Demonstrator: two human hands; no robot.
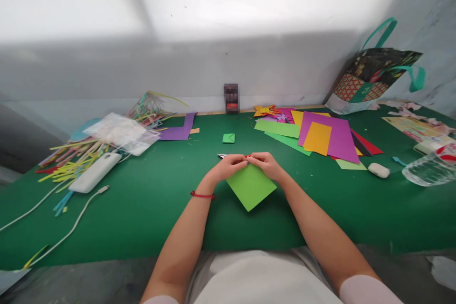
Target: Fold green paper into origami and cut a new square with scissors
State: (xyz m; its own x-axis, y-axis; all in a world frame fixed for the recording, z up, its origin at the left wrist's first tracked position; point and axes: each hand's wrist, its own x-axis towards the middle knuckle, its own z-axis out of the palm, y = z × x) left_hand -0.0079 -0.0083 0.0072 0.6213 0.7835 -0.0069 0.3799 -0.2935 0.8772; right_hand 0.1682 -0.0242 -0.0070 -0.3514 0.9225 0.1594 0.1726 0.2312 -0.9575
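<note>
A light green paper square (pixel 251 187) lies on the green table (pixel 149 209) in front of me, turned like a diamond. My left hand (pixel 228 167) and my right hand (pixel 265 164) meet at its far corner, fingers curled and pinching the paper's top edge. A red cord circles my left wrist. Just behind my hands lie scissors (pixel 223 156), mostly hidden. A small folded green piece (pixel 228 138) rests further back.
Colored paper sheets (pixel 320 135) are stacked at the right, with a white eraser-like object (pixel 378 170) and a plastic bottle (pixel 429 168). At the left lie paper strips (pixel 67 161), a plastic bag (pixel 119 130), a white power bank (pixel 95 172) with cables. A gift bag (pixel 370 78) leans on the wall.
</note>
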